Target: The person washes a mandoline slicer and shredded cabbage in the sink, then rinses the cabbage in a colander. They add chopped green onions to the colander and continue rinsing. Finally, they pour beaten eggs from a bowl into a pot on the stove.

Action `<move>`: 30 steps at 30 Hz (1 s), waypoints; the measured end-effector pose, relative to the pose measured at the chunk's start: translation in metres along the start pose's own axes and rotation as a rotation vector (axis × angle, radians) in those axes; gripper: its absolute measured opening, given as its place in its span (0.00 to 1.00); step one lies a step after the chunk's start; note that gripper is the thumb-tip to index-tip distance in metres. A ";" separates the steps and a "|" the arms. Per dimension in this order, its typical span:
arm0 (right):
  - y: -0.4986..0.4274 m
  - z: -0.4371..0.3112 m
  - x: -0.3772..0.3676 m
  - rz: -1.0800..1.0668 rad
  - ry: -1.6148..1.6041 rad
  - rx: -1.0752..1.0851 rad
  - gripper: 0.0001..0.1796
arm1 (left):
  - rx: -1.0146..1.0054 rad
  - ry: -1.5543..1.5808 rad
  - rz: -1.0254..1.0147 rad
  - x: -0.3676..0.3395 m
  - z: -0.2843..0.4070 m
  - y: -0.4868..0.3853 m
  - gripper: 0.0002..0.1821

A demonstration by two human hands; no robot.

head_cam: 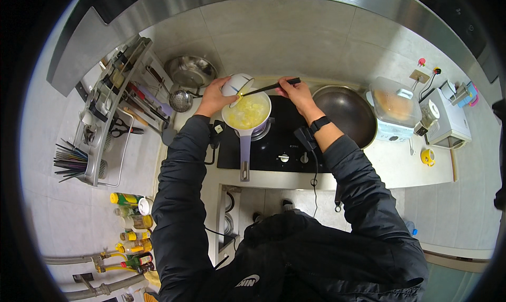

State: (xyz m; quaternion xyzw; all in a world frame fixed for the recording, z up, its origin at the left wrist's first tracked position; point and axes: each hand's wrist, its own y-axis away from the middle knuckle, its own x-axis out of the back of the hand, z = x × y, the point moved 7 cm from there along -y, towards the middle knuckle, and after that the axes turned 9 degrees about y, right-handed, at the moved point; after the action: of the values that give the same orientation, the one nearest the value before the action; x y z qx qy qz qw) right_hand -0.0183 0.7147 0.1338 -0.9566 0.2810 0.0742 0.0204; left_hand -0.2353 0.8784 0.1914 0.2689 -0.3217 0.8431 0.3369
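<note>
My left hand (215,98) grips a white bowl (237,84) and tilts it over the far left rim of a saucepan (246,143). Yellow liquid, which looks like beaten egg (240,98), clings at the bowl's lip. In my right hand (294,94) are dark chopsticks (270,87), their tips at the bowl's rim. Yellow, partly set food in cloudy liquid (249,112) fills the pan. The pan's purple handle (245,159) points toward me, over the front of the black gas hob (276,143).
A dark wok (344,112) sits right of my right forearm. Beyond it stands a lidded steamer (395,104). At the left, a wall rack (114,104) holds utensils, with bottles (134,223) below. A cable (315,183) hangs near my right arm.
</note>
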 end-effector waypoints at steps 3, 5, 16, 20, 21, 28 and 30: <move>0.004 0.005 -0.004 0.048 -0.134 -0.001 0.10 | 0.121 0.209 -0.024 -0.001 -0.008 0.001 0.42; 0.006 0.015 -0.004 0.076 -0.198 -0.105 0.11 | 0.168 0.323 -0.011 0.002 -0.010 0.003 0.43; -0.001 0.070 0.012 0.139 -0.484 -0.390 0.11 | 0.315 0.588 0.014 0.019 -0.015 0.013 0.43; -0.008 0.081 0.017 0.150 -0.620 -0.421 0.10 | 0.350 0.654 0.021 0.022 -0.022 0.013 0.42; -0.014 0.078 0.014 0.105 -0.644 -0.364 0.10 | 0.360 0.655 0.012 0.020 -0.023 0.012 0.42; -0.004 0.103 0.007 0.112 -0.614 -0.502 0.09 | 0.246 0.669 0.048 0.018 -0.020 0.006 0.41; -0.004 0.100 0.012 0.080 -0.615 -0.452 0.10 | 0.208 0.627 0.053 0.020 -0.017 0.006 0.41</move>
State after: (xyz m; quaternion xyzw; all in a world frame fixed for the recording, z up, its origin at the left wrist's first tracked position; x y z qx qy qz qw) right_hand -0.0191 0.7201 0.0334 -0.8583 0.2755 0.4186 -0.1106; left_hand -0.2566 0.8950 0.1917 0.0207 -0.1213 0.9216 0.3680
